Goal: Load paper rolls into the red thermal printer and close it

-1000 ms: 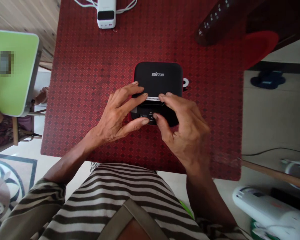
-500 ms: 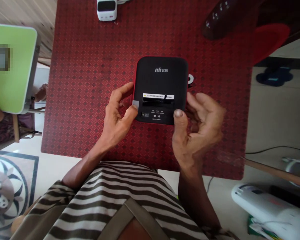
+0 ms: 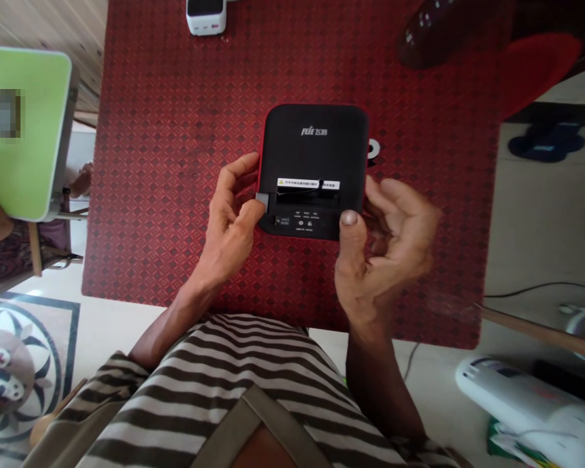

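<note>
A small receipt printer (image 3: 316, 153) with a black top, red sides and a paper slot faces up over the middle of the table. A white warning strip (image 3: 287, 183) runs along the slot, and a thin dark string-like piece lies across it. My left hand (image 3: 231, 224) grips the printer's left side, its thumb at a grey tab (image 3: 262, 199) on the edge. My right hand (image 3: 387, 253) holds the lower right corner, thumb on top and fingers bent along the side. Some fingertips of both hands are hidden.
The red patterned tabletop (image 3: 175, 130) spreads around. A white ring-shaped item (image 3: 373, 149) shows partly behind the printer. Far left on the table stands a white box with a dark top (image 3: 206, 18); far right, a dark bottle (image 3: 429, 39). A green-topped table (image 3: 24, 156) stands left.
The view has shifted slightly. Both hands keep their hold on the printer, and my left thumb has moved a little at the grey tab.
</note>
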A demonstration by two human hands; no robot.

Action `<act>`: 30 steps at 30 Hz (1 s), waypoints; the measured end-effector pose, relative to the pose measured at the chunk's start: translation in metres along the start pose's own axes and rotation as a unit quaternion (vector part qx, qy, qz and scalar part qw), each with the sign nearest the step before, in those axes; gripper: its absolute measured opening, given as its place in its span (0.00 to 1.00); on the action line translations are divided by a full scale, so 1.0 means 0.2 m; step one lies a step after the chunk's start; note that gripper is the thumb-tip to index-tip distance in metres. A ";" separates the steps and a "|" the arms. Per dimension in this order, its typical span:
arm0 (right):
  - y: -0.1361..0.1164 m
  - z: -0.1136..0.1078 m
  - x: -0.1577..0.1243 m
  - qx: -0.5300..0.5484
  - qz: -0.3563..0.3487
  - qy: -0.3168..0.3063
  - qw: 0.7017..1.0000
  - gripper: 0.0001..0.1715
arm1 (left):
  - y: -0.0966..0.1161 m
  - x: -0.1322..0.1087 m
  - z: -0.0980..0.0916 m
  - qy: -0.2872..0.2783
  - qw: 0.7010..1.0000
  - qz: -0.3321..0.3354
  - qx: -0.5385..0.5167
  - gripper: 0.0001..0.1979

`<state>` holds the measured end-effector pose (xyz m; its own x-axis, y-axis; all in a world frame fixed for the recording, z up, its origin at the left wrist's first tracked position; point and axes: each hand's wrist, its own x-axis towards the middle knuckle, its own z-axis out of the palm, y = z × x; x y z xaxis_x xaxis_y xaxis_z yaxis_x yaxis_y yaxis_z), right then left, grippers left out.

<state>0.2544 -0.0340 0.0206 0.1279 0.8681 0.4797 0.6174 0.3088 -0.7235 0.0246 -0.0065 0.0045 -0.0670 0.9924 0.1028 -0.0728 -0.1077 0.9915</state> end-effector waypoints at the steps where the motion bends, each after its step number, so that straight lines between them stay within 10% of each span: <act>1: 0.00 0.00 0.00 0.002 0.001 -0.001 1.000 0.27 | 0.00 0.00 0.00 0.005 1.000 0.003 -0.007 0.25; 30: 0.04 0.00 0.01 0.046 -0.011 0.007 0.999 0.34 | -0.05 -0.09 -0.03 -0.004 0.998 0.040 0.048 0.31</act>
<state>0.2607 -0.0296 0.0159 0.1275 0.8552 0.5023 0.5470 0.3618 -0.7549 0.0210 -0.0240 -0.0074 -0.0610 0.9815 0.1817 0.0286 -0.1803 0.9832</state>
